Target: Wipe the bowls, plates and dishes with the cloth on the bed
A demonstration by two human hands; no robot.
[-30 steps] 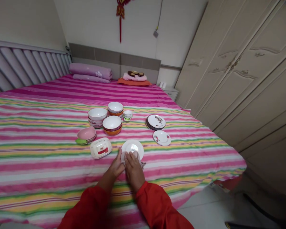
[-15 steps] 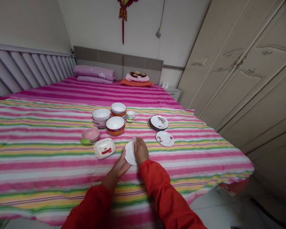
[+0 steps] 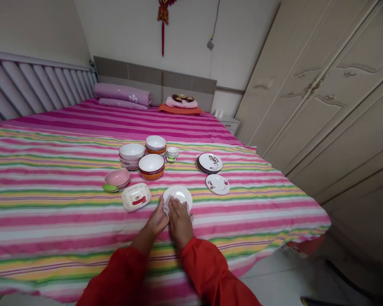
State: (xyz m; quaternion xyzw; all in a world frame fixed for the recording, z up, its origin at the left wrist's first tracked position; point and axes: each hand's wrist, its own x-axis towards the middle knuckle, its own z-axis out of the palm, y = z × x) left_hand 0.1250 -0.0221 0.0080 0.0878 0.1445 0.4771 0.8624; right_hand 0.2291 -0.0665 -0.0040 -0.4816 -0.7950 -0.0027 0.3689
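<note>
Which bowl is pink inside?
The shallow pink bowl at the far left; the other bowls, like the orange one in front, are white inside.

White cloth (image 3: 166, 208) mostly hidden under the hands, shape can't be told. Right hand (image 3: 180, 223) and left hand (image 3: 157, 219) cover the lower part of the white plate (image 3: 178, 194). Small object (image 3: 192, 218) at plate's lower right edge too small to tell. Count in stack of plates (image 3: 210, 163) unclear. Red hanging knot ornament (image 3: 162, 12) cut off by top edge, wardrobe (image 3: 319, 85) by top and right edges, red sleeves (image 3: 115, 276) by bottom edge.
</note>
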